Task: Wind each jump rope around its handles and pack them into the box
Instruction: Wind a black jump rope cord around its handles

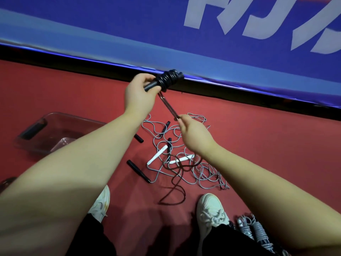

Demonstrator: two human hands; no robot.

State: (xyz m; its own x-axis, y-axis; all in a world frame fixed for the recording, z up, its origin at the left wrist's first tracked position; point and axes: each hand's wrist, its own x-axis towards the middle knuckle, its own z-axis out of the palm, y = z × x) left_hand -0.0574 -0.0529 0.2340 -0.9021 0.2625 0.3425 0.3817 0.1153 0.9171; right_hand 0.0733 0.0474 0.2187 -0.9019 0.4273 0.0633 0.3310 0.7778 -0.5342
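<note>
Black trousers [88, 237], white sneakers [210, 209]

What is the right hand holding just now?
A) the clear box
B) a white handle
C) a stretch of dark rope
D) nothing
C: the right hand pinches the dark rope, which runs taut from the coiled handles in the left hand.

You are looking down at a matte red floor [258, 137] that runs up to a long blue banner [129, 28]. Large pale lettering [208, 13] crosses its upper right. A black strip [73, 57] lines its base, under a glossy fold catching the light.
</note>
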